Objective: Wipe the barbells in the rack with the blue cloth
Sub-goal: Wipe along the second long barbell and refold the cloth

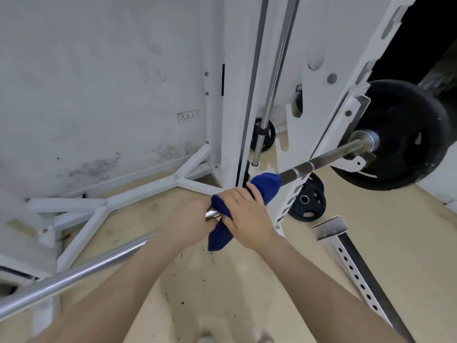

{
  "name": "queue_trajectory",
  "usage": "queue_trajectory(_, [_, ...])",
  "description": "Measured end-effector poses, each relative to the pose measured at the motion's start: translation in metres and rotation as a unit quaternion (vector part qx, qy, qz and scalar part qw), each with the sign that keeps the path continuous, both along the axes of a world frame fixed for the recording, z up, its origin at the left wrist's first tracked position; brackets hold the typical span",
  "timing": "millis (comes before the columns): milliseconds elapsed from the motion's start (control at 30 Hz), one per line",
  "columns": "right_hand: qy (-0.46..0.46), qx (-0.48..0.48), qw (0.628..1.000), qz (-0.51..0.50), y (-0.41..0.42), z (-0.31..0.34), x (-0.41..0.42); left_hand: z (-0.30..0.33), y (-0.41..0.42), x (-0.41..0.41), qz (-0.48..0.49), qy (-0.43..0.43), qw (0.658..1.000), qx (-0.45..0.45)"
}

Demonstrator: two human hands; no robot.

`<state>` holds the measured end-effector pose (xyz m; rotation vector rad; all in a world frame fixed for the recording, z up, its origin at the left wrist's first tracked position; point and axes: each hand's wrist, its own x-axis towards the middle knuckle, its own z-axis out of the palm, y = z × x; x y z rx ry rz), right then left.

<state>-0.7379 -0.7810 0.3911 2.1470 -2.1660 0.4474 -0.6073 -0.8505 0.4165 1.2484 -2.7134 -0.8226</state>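
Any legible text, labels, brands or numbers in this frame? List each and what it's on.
None readable.
Large black plate on the barbell: no legible marking.
Small plate on the floor: raised marks too blurred to read.
Wall socket: no text visible.
Blue cloth: no label showing.

Both hands (220, 216) gripping blue cloth (264, 188) around barbell (99, 263), white rack (237, 95) behind
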Motion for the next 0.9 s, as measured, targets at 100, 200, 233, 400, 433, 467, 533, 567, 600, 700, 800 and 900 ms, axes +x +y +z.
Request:
queue_trajectory(100, [0.025,0.010,0.998,0.050,-0.011,0.004,-0.033,0.004,-0.001,-0.001,0.011,-0.052,0.998,-0.043])
queue_trajectory(200, [0.018,-0.021,0.999,0.021,-0.017,0.005,-0.034,0.007,0.002,-0.003,0.016,-0.080,0.994,-0.072])
queue_trajectory(233, [0.001,-0.037,0.999,0.002,-0.017,0.003,-0.027,0.007,0.005,-0.004,0.027,-0.069,0.995,-0.070])
queue_trajectory(400, [0.044,-0.063,0.996,0.036,-0.020,-0.001,-0.030,0.013,0.015,-0.016,0.076,0.009,0.995,-0.065])
queue_trajectory(433, [0.054,-0.062,0.995,0.060,-0.022,-0.001,-0.040,0.015,0.016,-0.020,0.078,0.002,0.995,-0.064])
queue_trajectory(467, [0.056,-0.065,0.994,0.075,-0.021,0.002,-0.049,0.015,0.016,-0.024,0.079,-0.004,0.995,-0.065])
queue_trajectory(533, [0.043,-0.046,0.996,0.063,-0.017,0.005,-0.065,0.016,0.018,-0.031,0.078,-0.019,0.994,-0.069])
queue_trajectory(567, [0.036,-0.030,0.998,0.046,-0.016,0.006,-0.074,0.016,0.020,-0.035,0.076,-0.023,0.994,-0.073])
queue_trajectory(600, [0.031,-0.016,0.999,0.027,-0.014,0.011,-0.085,0.016,0.022,-0.038,0.074,-0.018,0.994,-0.076])
queue_trajectory(700, [0.075,-0.005,0.995,-0.064,-0.010,0.020,-0.138,0.011,0.031,-0.050,0.066,-0.005,0.994,-0.092])
queue_trajectory(800, [0.060,-0.001,0.988,-0.140,-0.010,0.022,-0.176,0.006,0.034,-0.066,0.068,0.010,0.991,-0.118])
queue_trajectory(900, [-0.012,-0.010,0.992,-0.128,-0.011,0.012,-0.153,0.006,0.035,-0.088,0.068,0.005,0.989,-0.133])
